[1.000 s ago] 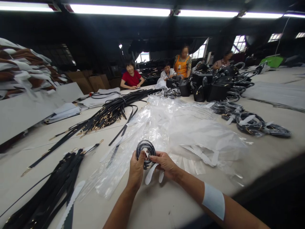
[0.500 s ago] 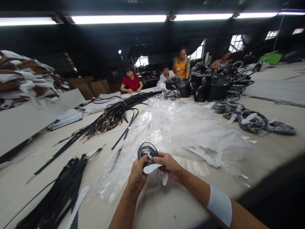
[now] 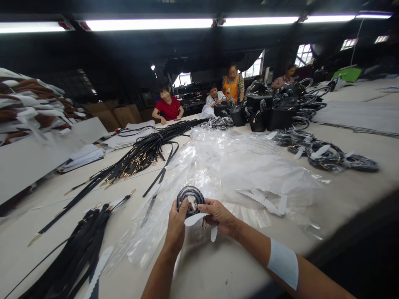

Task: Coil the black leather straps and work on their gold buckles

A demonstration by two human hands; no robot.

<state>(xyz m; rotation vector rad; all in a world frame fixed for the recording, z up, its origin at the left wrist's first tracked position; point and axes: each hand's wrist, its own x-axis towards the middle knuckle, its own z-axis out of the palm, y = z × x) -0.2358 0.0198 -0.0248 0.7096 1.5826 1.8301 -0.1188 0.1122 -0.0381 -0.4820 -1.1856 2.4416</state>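
Above the near part of the white work table, I held a coiled black strap up with both hands. My left hand was closed around the near side of the coil, and my right hand was grasping it from the right, by a white scalloped strip. Clear plastic bags lay just behind, and bundled black straps lay on my left.

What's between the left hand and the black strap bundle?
In the head view, a clear plastic bag lies between the left hand and the black strap bundle.
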